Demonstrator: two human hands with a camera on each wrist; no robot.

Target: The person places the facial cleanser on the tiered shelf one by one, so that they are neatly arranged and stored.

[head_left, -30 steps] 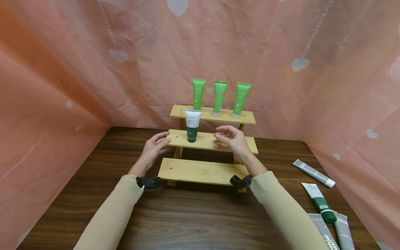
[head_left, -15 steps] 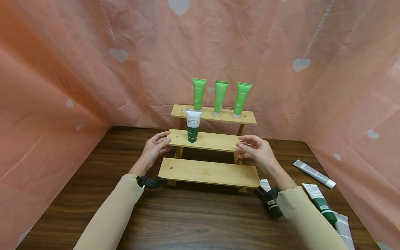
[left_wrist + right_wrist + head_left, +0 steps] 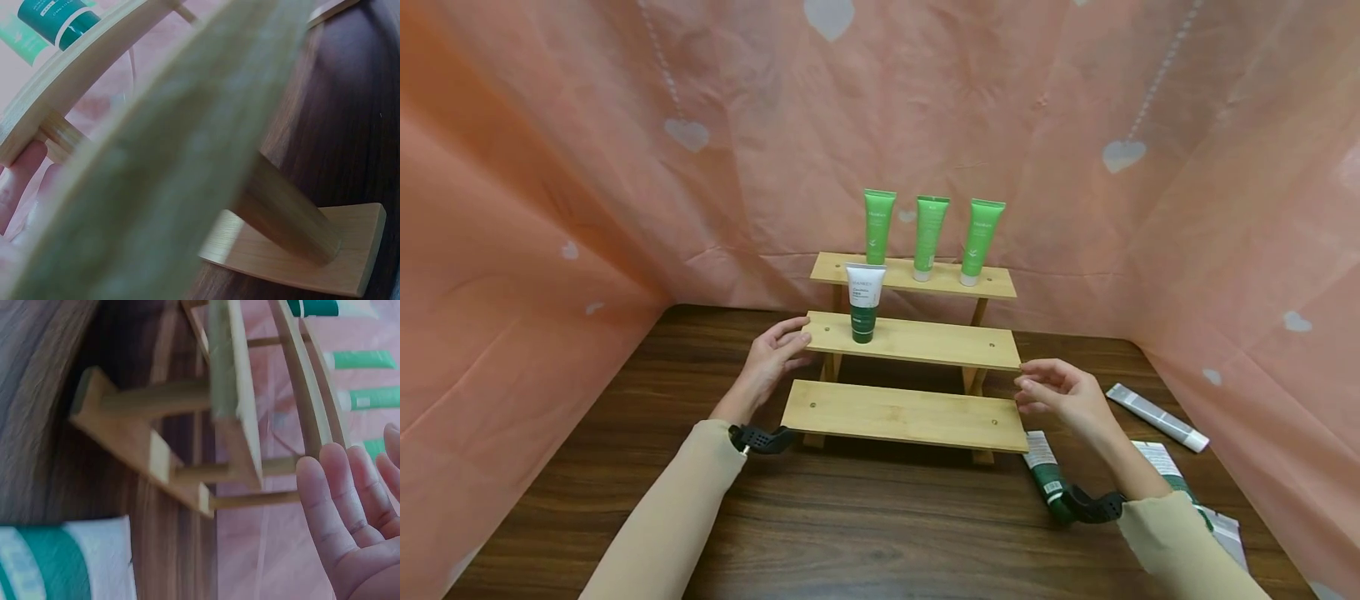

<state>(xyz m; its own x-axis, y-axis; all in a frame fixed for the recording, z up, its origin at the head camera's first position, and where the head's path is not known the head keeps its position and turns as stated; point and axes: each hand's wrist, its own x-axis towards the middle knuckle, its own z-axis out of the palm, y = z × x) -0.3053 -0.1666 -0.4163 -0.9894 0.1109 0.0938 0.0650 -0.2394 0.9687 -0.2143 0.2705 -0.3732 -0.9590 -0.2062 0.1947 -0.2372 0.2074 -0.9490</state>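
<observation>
A three-tier wooden display rack (image 3: 910, 340) stands on the dark table. On its middle shelf, toward the left, a white and dark green cosmetic tube (image 3: 863, 302) stands upright on its cap. My left hand (image 3: 766, 360) touches the left end of that shelf with its fingertips; in the left wrist view a finger (image 3: 22, 172) lies against the shelf's underside. My right hand (image 3: 1063, 398) is by the right end of the same shelf and holds nothing. Extended fingers (image 3: 322, 494) show there in the right wrist view, close to the shelf's end.
Green tubes (image 3: 931, 237) stand spaced along the top shelf. A white and green tube (image 3: 1043, 471) lies right of the rack, partly under my right wrist. Farther right lie a slim grey tube (image 3: 1157, 417) and others partly hidden by my sleeve. Pink cloth (image 3: 760, 167) surrounds the table.
My right hand has moved right and down, from over the middle shelf to its right end. The tube lying beside the rack has come into view. My left hand and the standing tubes stay put.
</observation>
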